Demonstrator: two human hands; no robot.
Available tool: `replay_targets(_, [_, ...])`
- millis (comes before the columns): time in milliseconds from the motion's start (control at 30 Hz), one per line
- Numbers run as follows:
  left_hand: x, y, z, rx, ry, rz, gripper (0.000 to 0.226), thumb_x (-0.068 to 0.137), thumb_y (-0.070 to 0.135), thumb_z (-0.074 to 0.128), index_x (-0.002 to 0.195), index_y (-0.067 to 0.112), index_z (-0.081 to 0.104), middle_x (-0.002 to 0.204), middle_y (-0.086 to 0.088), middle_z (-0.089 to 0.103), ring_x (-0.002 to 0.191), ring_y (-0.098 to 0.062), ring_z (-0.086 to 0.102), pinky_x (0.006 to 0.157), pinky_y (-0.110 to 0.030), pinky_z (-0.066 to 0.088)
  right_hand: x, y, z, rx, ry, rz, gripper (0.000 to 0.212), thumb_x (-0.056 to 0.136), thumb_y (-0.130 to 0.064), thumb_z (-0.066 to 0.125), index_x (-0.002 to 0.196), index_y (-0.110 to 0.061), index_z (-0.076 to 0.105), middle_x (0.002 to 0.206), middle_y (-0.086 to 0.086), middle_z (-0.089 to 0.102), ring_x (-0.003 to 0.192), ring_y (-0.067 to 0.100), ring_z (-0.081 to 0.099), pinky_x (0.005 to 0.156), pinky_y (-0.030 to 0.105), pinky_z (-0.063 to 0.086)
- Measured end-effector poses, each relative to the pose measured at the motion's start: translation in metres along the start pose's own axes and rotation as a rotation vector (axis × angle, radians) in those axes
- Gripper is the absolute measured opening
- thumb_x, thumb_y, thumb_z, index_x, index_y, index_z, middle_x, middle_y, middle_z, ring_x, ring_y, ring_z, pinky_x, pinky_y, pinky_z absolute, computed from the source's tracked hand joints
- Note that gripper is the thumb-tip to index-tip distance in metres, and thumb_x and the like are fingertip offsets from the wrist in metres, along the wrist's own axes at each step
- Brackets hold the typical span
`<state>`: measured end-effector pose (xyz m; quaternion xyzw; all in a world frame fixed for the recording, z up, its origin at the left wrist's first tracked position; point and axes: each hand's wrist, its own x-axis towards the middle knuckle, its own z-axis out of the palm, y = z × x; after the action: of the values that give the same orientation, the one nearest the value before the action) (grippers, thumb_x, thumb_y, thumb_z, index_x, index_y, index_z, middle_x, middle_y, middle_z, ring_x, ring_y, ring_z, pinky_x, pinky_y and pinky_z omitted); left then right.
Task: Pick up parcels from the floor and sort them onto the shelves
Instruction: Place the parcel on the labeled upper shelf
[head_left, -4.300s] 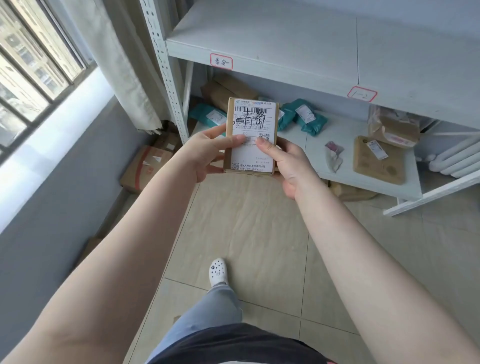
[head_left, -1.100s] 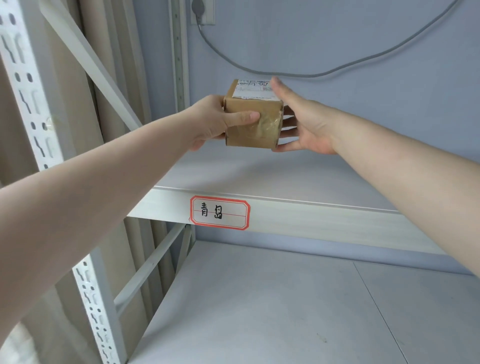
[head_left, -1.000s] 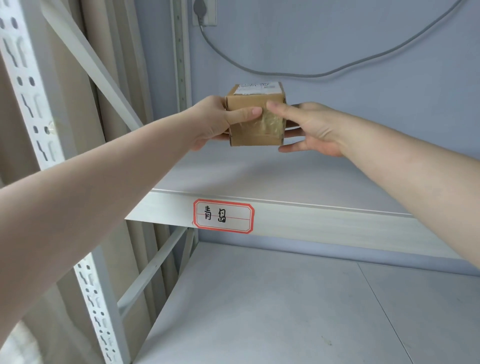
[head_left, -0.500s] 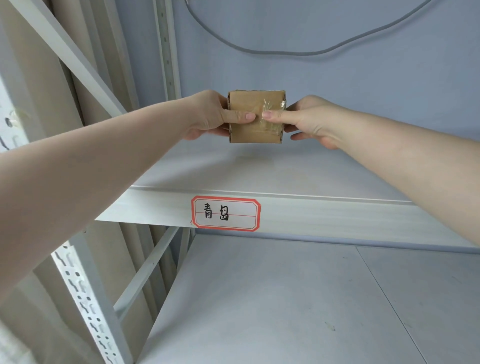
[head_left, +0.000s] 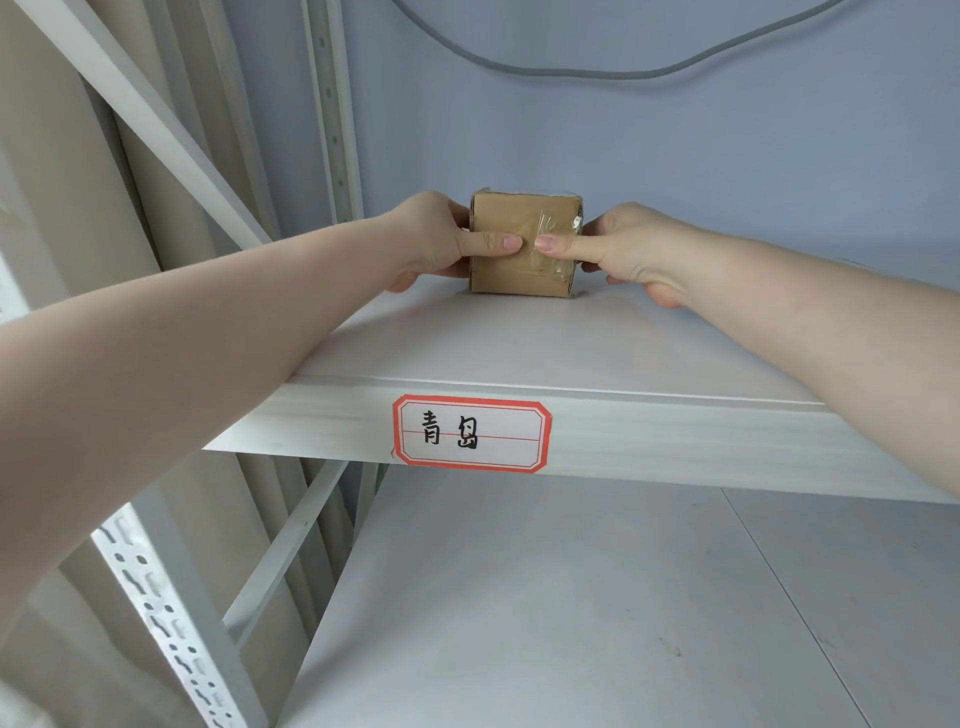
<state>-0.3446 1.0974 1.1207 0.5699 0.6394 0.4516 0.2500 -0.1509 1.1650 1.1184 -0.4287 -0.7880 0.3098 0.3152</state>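
Observation:
A small brown cardboard parcel (head_left: 522, 218) sealed with clear tape rests on the upper white shelf (head_left: 519, 353), near the back wall. My left hand (head_left: 436, 239) grips its left side, thumb pressed on the front face. My right hand (head_left: 623, 249) grips its right side, thumb also on the front. The two thumb tips almost meet. A red-bordered handwritten label (head_left: 470, 434) is stuck on the shelf's front edge, below the parcel.
A lower white shelf (head_left: 571, 597) lies beneath. Perforated metal uprights (head_left: 171, 623) and a diagonal brace (head_left: 145, 114) stand at the left, with a beige curtain (head_left: 62, 208) behind. A grey cable (head_left: 597, 73) hangs along the blue wall.
The parcel went from in front of me at the low shelves up to the labelled upper shelf, then down until its base sits on the shelf; both hands stay on it.

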Motion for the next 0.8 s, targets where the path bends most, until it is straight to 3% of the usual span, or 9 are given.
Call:
replay_targets(367, [0.0087, -0.0022, 0.0055, -0.018, 0.043, -0.023, 0.055, 0.065, 0.043, 0.086, 0.106, 0.012, 0.068, 0.116, -0.006, 0.072, 0.104, -0.02, 0.071, 0.095, -0.031, 0.056, -0.0034, 0.0025, 0.0042, 0.028, 0.078, 0.005, 0.069, 0.076, -0.056, 0.07, 0.123, -0.006, 0.064, 0.115, 0.007, 0.061, 0.116, 0.021, 0.053, 0.09, 0.026, 0.035])
replay_targets(500, [0.0083, -0.0024, 0.0075, -0.028, 0.052, -0.026, 0.063, 0.067, 0.043, 0.085, 0.118, 0.009, 0.066, 0.117, -0.004, 0.071, 0.106, -0.019, 0.07, 0.094, -0.029, 0.055, -0.0041, 0.0019, 0.0038, 0.02, 0.078, 0.005, 0.065, 0.077, -0.055, 0.07, 0.12, -0.006, 0.066, 0.107, 0.006, 0.06, 0.106, 0.019, 0.053, 0.088, 0.025, 0.035])
replay_targets(700, [0.0068, -0.0026, 0.0085, -0.038, 0.039, -0.025, 0.054, 0.07, 0.043, 0.083, 0.112, 0.013, 0.064, 0.119, -0.003, 0.069, 0.108, -0.017, 0.068, 0.087, -0.022, 0.055, -0.0049, 0.0022, 0.0055, 0.022, 0.089, 0.0, 0.063, 0.078, -0.054, 0.07, 0.117, -0.005, 0.068, 0.108, 0.006, 0.063, 0.102, 0.017, 0.054, 0.087, 0.024, 0.035])
replay_targets(800, [0.0073, -0.0034, 0.009, -0.041, 0.042, -0.026, 0.066, 0.07, 0.043, 0.083, 0.122, 0.009, 0.064, 0.122, -0.004, 0.068, 0.109, -0.018, 0.068, 0.093, -0.025, 0.055, -0.004, 0.0025, 0.0066, 0.02, 0.09, -0.004, 0.064, 0.076, -0.055, 0.071, 0.116, -0.006, 0.068, 0.117, 0.007, 0.066, 0.102, 0.018, 0.056, 0.087, 0.026, 0.037])
